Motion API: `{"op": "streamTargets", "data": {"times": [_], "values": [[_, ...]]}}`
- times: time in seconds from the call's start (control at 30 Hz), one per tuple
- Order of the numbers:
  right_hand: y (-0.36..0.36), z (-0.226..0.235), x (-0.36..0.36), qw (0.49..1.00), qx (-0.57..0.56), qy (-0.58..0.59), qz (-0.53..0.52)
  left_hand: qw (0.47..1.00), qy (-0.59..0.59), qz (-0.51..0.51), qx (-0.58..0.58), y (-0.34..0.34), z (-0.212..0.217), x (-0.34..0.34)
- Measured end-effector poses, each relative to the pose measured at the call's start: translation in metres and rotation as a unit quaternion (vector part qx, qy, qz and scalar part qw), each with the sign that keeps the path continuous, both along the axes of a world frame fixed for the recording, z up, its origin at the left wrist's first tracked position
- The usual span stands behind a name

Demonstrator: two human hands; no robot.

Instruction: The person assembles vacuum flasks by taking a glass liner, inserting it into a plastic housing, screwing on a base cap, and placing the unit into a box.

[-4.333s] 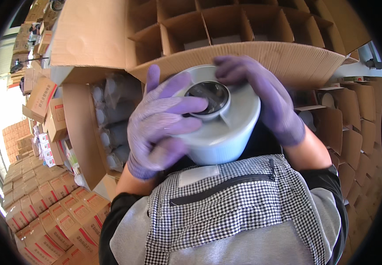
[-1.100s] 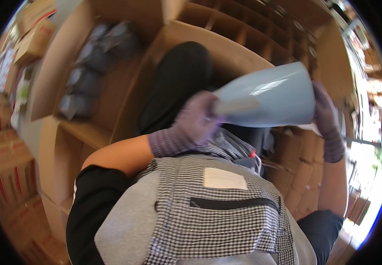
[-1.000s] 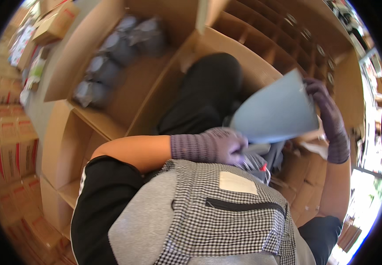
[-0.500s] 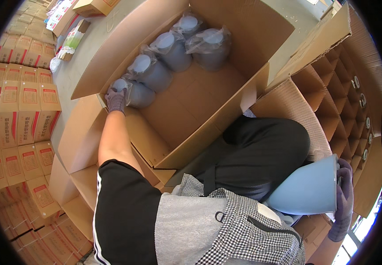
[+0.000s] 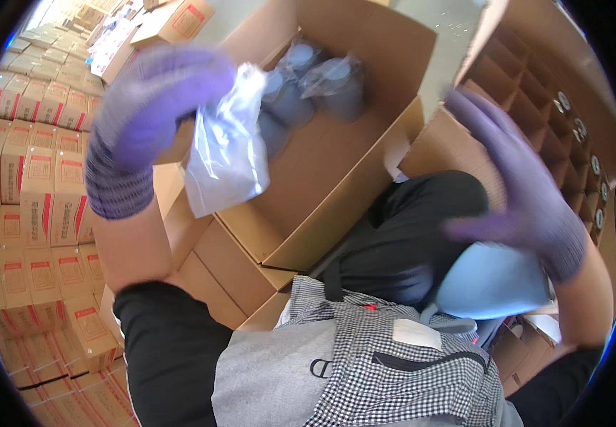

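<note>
Brown cardboard forms the largest thing ahead, an open carton (image 5: 351, 185). Next in size, a glossy light-blue tapered vessel (image 5: 493, 281) lies tilted on the lap; it looks stiff, smooth and possibly breakable, best steadied round the body or by what seems a loop handle (image 5: 457, 326). Smaller, a pale grey-blue piece in crinkled clear plastic (image 5: 228, 160) hangs over the carton's near-left edge; likely light, its film slippery, so reaching through to the firmer body seems surer. The left grip (image 5: 148, 107), a purple-gloved hand, closes on that wrapping's upper end; the right grip (image 5: 525, 188), gloved alike, spreads wide just above the vessel, holding nothing.
</note>
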State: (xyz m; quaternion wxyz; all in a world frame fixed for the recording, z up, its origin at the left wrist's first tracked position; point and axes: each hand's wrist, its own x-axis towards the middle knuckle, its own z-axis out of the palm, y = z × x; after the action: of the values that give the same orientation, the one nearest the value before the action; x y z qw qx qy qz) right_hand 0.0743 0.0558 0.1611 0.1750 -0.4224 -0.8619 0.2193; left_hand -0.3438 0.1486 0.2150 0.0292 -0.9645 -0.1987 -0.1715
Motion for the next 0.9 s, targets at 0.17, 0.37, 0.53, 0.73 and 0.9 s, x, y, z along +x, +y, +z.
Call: {"op": "streamTargets", "data": {"times": [0.17,0.37,0.53,0.73,0.9], "values": [[0.099,-0.015,-0.046,0.975,0.112,0.191,-0.009,0.898,-0.363,-0.085,-0.234,0.029,0.060,0.077],[0.116,0.051,-0.008,0.996,0.020,0.085,0.026,0.946,-0.233,-0.125,-0.188,0.074,0.145,0.155],[0.024,0.028,0.129,0.929,-0.105,0.322,-0.149,0.922,-0.374,-0.040,-0.088,-0.020,0.031,0.260],[-0.011,0.002,0.187,0.723,-0.196,0.577,-0.325,0.930,-0.366,-0.004,0.029,-0.106,-0.083,0.370],[-0.064,-0.075,0.274,0.844,0.056,0.406,-0.345,0.919,-0.391,-0.051,-0.021,-0.031,-0.123,0.451]]}}
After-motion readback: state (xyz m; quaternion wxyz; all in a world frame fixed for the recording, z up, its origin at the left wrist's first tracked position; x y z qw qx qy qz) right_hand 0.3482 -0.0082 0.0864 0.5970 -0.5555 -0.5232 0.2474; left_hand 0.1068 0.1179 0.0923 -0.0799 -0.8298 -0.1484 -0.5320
